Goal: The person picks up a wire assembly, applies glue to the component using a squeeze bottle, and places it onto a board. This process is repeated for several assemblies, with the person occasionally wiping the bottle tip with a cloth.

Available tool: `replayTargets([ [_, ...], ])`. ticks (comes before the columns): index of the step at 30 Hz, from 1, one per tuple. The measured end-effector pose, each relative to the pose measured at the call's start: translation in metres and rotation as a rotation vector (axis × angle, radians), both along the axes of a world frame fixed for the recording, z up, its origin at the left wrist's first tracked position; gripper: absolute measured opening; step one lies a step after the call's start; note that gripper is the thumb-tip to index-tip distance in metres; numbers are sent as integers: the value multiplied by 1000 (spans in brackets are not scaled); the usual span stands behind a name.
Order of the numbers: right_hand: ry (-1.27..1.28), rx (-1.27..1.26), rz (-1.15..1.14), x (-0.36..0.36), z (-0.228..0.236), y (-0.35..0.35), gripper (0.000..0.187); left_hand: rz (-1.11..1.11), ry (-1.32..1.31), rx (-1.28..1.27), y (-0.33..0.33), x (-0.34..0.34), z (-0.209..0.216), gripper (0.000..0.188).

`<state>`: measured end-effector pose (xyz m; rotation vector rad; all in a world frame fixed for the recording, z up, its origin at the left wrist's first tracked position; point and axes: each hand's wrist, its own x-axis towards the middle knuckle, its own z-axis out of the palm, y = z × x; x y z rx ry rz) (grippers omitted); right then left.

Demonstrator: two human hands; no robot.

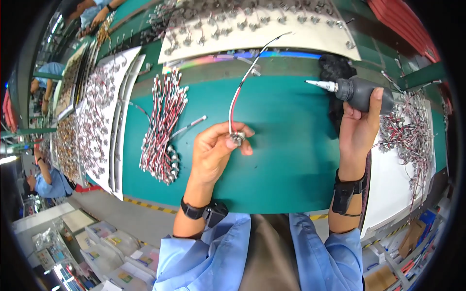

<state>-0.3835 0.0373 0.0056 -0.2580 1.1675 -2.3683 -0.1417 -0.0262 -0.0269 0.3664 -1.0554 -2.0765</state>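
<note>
We're pinching a wired part (238, 137) in our left hand (211, 149), curling our right hand (357, 130) round a bottle (361, 94) — any oversqueezing risking drips.

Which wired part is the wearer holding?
The wired part pinched by its metal end in the left hand, leads extending away past the fingertips. Those in the neighbouring bundle lie on the green mat.

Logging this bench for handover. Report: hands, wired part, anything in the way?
Left hand pinching wired metal part, wires extending forward. Right hand gripping dark bottle, white nozzle pointing left. No obstruction seen; wire bundle lies left of left hand.
</note>
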Motion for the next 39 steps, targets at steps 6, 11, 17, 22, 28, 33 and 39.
replayTargets([
  [6,-59,-173,-158,-26,2,13,24,244,-322,-330,-33,-29,57,22],
  [11,-23,-325,-219,-52,6,33,25,463,-653,-918,-81,-136,72,14],
  [17,-155,-329,-360,-59,12,29,25,610,-915,-1198,-104,-256,12,19],
  [22,-186,-335,-376,-66,8,32,25,549,-964,-1111,-90,-285,4,14],
  [28,-161,-337,-297,-69,2,33,25,508,-885,-1047,-81,-259,13,21],
  [33,-92,-358,-138,-67,-2,38,25,278,-807,-963,-54,-155,40,22],
  [39,-102,-289,-45,-35,0,15,24,507,-928,-853,-17,5,26,9],
])
